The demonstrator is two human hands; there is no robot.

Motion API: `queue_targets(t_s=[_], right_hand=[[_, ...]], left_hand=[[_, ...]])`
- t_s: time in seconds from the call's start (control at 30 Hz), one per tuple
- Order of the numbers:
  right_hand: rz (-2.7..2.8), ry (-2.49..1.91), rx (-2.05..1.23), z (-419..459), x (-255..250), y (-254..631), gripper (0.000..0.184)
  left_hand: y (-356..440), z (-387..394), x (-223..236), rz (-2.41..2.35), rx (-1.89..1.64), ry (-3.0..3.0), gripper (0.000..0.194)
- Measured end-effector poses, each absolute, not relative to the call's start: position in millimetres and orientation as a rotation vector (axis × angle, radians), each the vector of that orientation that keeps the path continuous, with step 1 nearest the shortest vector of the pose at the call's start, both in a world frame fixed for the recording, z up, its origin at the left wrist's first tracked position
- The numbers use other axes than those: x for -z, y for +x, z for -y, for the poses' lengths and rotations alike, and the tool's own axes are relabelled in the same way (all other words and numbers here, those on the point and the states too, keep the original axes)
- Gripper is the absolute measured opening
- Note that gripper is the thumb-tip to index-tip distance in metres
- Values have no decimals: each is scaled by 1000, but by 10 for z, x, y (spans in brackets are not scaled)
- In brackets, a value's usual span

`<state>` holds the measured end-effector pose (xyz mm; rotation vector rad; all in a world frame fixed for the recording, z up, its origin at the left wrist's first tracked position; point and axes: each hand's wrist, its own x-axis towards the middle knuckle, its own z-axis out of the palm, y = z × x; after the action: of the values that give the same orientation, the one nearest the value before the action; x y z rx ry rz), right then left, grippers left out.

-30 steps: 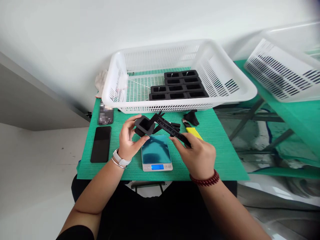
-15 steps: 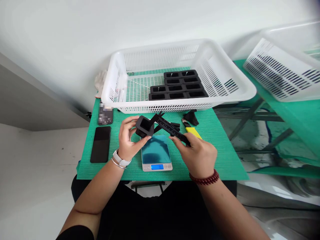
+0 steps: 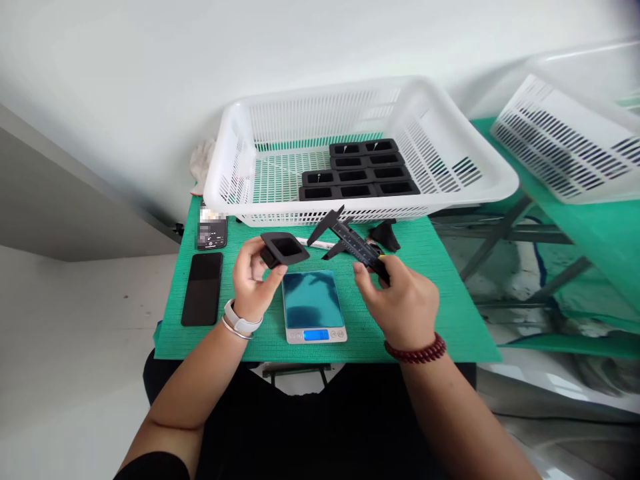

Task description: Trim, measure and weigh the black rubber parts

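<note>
Between its thumb and fingers, my left hand grips a black hollow rectangular part with a flanged rim, tilted so its opening faces up and toward me. My right hand is closed around a black vernier caliper, whose jaws stand apart and point up and left. The caliper jaws are clear of the part, a short gap to its right. Below and between both hands lies a digital scale with a shiny blue-green plate and a lit display; nothing rests on it.
Behind the hands, a white slotted basket holds rows of similar black parts. Two phones lie at left on the green table. A white marker-like stick and a black scrap lie near the basket. Another basket stands right.
The caliper has come away from the black part and moved right with my right hand. My left hand has turned the part and shifted it slightly left.
</note>
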<state>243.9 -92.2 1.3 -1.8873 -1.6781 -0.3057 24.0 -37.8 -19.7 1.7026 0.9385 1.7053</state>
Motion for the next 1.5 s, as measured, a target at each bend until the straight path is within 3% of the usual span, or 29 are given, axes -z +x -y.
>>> queue_targets(t_s=[0.37, 0.73, 0.97, 1.5], right_hand=[[1869, -1582, 346, 948, 69, 2497, 43], [1764, -1694, 416, 975, 72, 2490, 54], [1724, -1713, 462, 964, 65, 2493, 60], [1649, -1792, 531, 959, 52, 2498, 51]], left_hand=[[211, 305, 230, -859, -1418, 1352, 38], [225, 313, 231, -794, -1377, 1333, 35], [259, 359, 142, -720, -1360, 1018, 32], [261, 359, 98, -727, -1360, 919, 38]])
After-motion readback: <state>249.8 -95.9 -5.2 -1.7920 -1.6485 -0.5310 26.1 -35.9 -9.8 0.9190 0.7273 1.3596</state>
